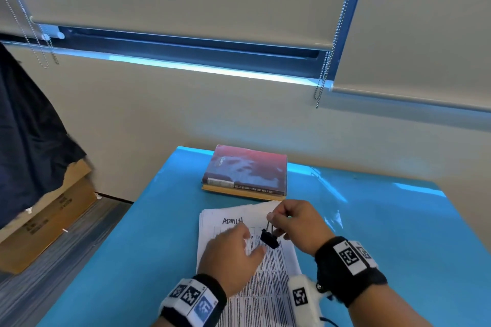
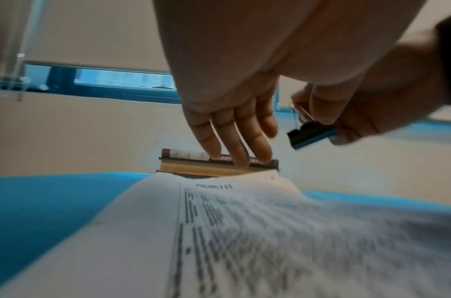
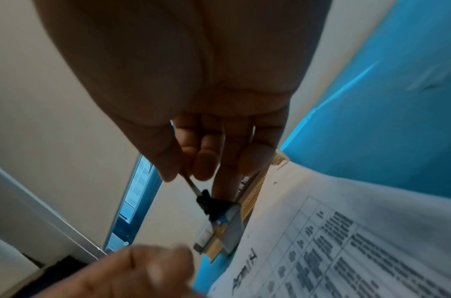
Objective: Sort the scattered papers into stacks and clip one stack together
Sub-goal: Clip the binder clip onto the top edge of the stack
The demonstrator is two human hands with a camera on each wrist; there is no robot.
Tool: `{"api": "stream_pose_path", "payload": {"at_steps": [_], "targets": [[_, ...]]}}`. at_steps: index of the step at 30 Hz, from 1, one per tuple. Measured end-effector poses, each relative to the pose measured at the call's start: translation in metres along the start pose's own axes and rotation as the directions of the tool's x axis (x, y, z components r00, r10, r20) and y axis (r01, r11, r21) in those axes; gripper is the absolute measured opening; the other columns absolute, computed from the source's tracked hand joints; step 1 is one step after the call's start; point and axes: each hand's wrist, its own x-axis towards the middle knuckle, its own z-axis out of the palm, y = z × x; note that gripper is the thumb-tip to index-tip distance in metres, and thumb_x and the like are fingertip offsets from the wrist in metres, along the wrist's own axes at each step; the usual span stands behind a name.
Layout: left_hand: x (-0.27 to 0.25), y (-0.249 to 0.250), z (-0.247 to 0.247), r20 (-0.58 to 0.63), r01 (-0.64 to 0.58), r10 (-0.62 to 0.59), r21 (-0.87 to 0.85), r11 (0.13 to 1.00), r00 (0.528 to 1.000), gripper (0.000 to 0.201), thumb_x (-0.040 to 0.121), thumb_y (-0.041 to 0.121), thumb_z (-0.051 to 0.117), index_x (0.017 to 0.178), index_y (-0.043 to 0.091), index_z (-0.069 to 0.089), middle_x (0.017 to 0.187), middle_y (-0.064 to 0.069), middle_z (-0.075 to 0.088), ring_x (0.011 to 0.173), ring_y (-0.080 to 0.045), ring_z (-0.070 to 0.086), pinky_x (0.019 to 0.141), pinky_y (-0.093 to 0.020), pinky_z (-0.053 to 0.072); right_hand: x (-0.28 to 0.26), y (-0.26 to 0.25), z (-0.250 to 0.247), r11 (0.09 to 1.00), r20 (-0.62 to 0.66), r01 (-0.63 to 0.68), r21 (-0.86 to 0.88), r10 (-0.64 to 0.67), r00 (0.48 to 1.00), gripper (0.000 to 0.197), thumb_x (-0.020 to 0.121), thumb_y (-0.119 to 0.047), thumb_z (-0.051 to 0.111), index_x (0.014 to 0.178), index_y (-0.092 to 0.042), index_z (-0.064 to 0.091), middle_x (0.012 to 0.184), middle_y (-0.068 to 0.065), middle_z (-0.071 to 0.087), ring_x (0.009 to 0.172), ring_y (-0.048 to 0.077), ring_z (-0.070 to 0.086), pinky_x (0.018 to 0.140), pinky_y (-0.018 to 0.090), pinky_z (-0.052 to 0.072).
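A stack of printed papers (image 1: 268, 284) headed with handwriting lies on the blue table (image 1: 119, 260). My right hand (image 1: 297, 223) pinches the wire handles of a black binder clip (image 1: 269, 238) and holds it just above the papers; the clip (image 3: 214, 205) hangs below my thumb and fingers in the right wrist view. My left hand (image 1: 233, 255) hovers over the papers (image 2: 244, 231) with its fingers (image 2: 234, 145) straight and spread, holding nothing, just left of the clip (image 2: 311, 134).
Two stacked books (image 1: 247, 172) lie at the far side of the table, touching the papers' far edge. A cardboard box (image 1: 45, 223) stands on the floor to the left under dark cloth (image 1: 29, 141). Blind cords hang by the window.
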Motion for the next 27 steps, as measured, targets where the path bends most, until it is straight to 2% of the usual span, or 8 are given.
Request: {"api": "stream_pose_path", "payload": {"at_steps": [1,4,6,9,12,14,20,27], "targets": [[0.002,0.001,-0.003,-0.042,0.000,-0.004,-0.107,0.994,0.999,0.042,0.084,0.062,0.056,0.113,0.033,0.050,0.107,0.013,0.059,0.100,-0.008,0.058,0.085,-0.029,0.049,-0.003,-0.002,0.001,0.999,0.024,-0.005,0.043,0.004,1.000,0.021,0.087,-0.019,0.071,0.071,-0.011,0.061,0.064,0.006,0.061,0.057,0.015,0.068,0.056,0.030,0.049],[0.004,0.006,-0.007,0.008,-0.038,0.042,-0.291,0.956,0.999,0.041,0.090,0.051,0.057,0.126,0.036,0.047,0.120,0.015,0.057,0.113,-0.003,0.054,0.096,-0.031,0.048,-0.011,-0.005,0.011,0.982,0.072,-0.026,0.185,0.013,0.997,0.021,0.088,-0.019,0.071,0.072,-0.009,0.063,0.060,0.008,0.061,0.053,0.018,0.058,0.056,0.033,0.050],[0.005,0.009,-0.005,0.027,-0.072,0.088,-0.380,0.922,0.996,0.023,0.094,0.041,0.054,0.117,0.038,0.052,0.102,0.014,0.066,0.097,-0.001,0.062,0.089,-0.035,0.053,-0.016,-0.006,0.018,0.956,0.086,-0.053,0.288,0.030,0.996,0.020,0.091,-0.018,0.068,0.075,-0.007,0.064,0.061,0.009,0.062,0.053,0.020,0.057,0.058,0.034,0.051],[0.005,0.008,-0.003,-0.030,-0.075,0.070,-0.483,0.873,0.997,0.016,0.098,0.029,0.049,0.106,0.037,0.059,0.086,0.001,0.070,0.080,-0.015,0.067,0.079,-0.042,0.056,-0.020,-0.009,0.025,0.881,0.154,-0.108,0.460,0.040,0.987,0.016,0.095,-0.010,0.060,0.083,-0.001,0.064,0.069,0.013,0.068,0.057,0.019,0.064,0.060,0.029,0.053],[0.004,0.007,-0.004,-0.109,-0.103,0.055,-0.502,0.859,0.993,0.023,0.100,0.015,0.047,0.096,0.027,0.066,0.087,0.004,0.071,0.080,-0.010,0.065,0.074,-0.030,0.054,-0.024,-0.011,0.029,0.811,0.193,-0.137,0.568,0.030,0.981,0.015,0.096,-0.002,0.055,0.086,0.002,0.065,0.069,0.012,0.070,0.058,0.017,0.067,0.060,0.027,0.055],[0.003,0.008,-0.006,-0.120,-0.116,0.063,-0.512,0.851,0.991,0.026,0.099,0.010,0.046,0.091,0.022,0.067,0.084,0.005,0.071,0.079,-0.008,0.065,0.070,-0.022,0.052,-0.025,-0.015,0.030,0.809,0.183,-0.135,0.572,0.034,0.982,0.016,0.096,-0.001,0.054,0.084,0.001,0.065,0.067,0.013,0.069,0.057,0.017,0.068,0.059,0.028,0.057],[0.002,0.006,-0.009,-0.131,-0.173,0.124,-0.479,0.861,0.984,0.026,0.096,0.007,0.046,0.087,0.023,0.065,0.077,0.005,0.068,0.069,-0.005,0.059,0.065,-0.019,0.047,-0.025,-0.025,0.029,0.836,0.162,-0.155,0.526,0.080,0.984,0.027,0.091,0.004,0.050,0.070,-0.003,0.065,0.064,0.018,0.066,0.049,0.023,0.065,0.051,0.029,0.055],[-0.002,0.005,-0.007,-0.148,-0.163,0.103,-0.489,0.857,0.984,0.020,0.098,0.008,0.045,0.106,0.023,0.055,0.057,0.013,0.059,0.045,-0.002,0.045,0.050,-0.014,0.034,-0.028,-0.032,0.026,0.876,0.182,-0.215,0.432,0.149,0.972,0.026,0.087,0.001,0.052,0.064,-0.004,0.062,0.060,0.017,0.064,0.049,0.025,0.064,0.047,0.027,0.052]]}}
